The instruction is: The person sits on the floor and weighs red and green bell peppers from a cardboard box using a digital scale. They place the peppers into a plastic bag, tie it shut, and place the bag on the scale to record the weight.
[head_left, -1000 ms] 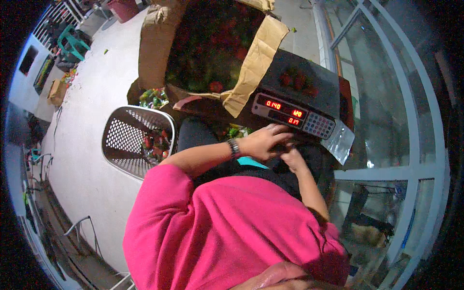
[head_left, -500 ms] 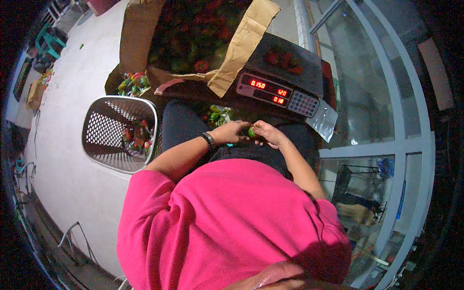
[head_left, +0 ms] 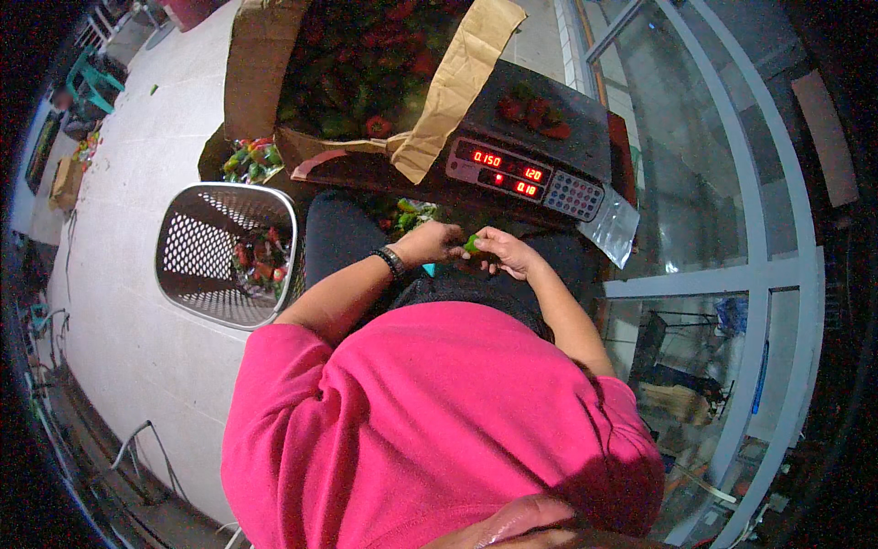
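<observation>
A small green pepper [head_left: 472,244] is pinched between the thumb and fingers of my right hand [head_left: 506,253], over my lap. My left hand [head_left: 432,243], with a dark bracelet at the wrist, has its fingers curled close at the pepper's left side; whether they grip it too is hard to make out. Just beyond my hands, green and pale peppers [head_left: 413,216] lie low between my knees. Farther off, a large open cardboard box [head_left: 261,78] holds many red and green peppers [head_left: 366,73]. Several red peppers [head_left: 535,116] rest on a digital scale [head_left: 498,169] at the right.
At my left stands a grey perforated basket [head_left: 197,242] with some peppers at its bottom. Behind it, a bag [head_left: 212,151] is filled with mixed peppers. A clear plastic bag [head_left: 615,229] lies by the scale. A grey-framed glass panel [head_left: 681,288] rises at my right.
My left hand has shifted slightly and its fingers have drawn in. The green pepper has moved a little left and up, still in my right fingers.
</observation>
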Motion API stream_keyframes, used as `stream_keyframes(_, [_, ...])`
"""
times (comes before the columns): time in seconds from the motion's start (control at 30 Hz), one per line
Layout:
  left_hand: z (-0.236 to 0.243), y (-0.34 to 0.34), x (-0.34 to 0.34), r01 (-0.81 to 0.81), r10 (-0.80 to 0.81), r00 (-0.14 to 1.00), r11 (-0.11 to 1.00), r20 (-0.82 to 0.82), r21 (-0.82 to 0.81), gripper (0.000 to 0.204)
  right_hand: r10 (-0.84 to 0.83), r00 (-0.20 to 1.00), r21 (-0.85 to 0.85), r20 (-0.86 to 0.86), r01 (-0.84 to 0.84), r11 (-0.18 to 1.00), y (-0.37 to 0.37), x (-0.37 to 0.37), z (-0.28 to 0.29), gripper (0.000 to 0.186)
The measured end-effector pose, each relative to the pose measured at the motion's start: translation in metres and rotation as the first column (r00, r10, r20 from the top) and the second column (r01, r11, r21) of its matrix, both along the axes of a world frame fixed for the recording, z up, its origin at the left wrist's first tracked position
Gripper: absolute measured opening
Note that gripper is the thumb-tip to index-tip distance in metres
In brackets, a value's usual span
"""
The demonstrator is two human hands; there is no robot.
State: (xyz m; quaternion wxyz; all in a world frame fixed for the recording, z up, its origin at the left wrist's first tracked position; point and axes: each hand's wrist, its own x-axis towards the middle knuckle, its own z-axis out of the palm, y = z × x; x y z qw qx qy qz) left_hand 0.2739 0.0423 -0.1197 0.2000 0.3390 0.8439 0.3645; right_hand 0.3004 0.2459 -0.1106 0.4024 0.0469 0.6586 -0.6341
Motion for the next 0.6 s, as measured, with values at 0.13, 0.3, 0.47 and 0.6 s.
stream_keyframes(0.13, [0.005,-0.002,0.002,-0.057,0.050,0.997,0.992,0.064,0.109,0.033,-0.015,0.998,-0.042,-0.062,0.013,0.999,0.003,0.003,0.000,0.025])
stream_keyframes(0.3, [-0.001,-0.004,-0.002,-0.128,0.085,0.981,0.960,0.174,0.250,0.033,-0.076,0.986,-0.027,-0.147,0.073,0.997,0.007,0.000,0.015,0.030])
stream_keyframes(0.47, [0.014,-0.011,-0.003,-0.278,0.223,0.942,0.938,0.252,0.209,0.035,-0.371,0.803,-0.163,-0.467,0.334,0.928,0.039,-0.041,0.043,0.041])
stream_keyframes(0.6, [-0.010,-0.014,-0.009,-0.308,0.272,0.949,0.908,0.160,0.285,0.034,-0.442,0.632,-0.021,-0.637,0.559,0.829,0.076,-0.107,0.055,0.036])
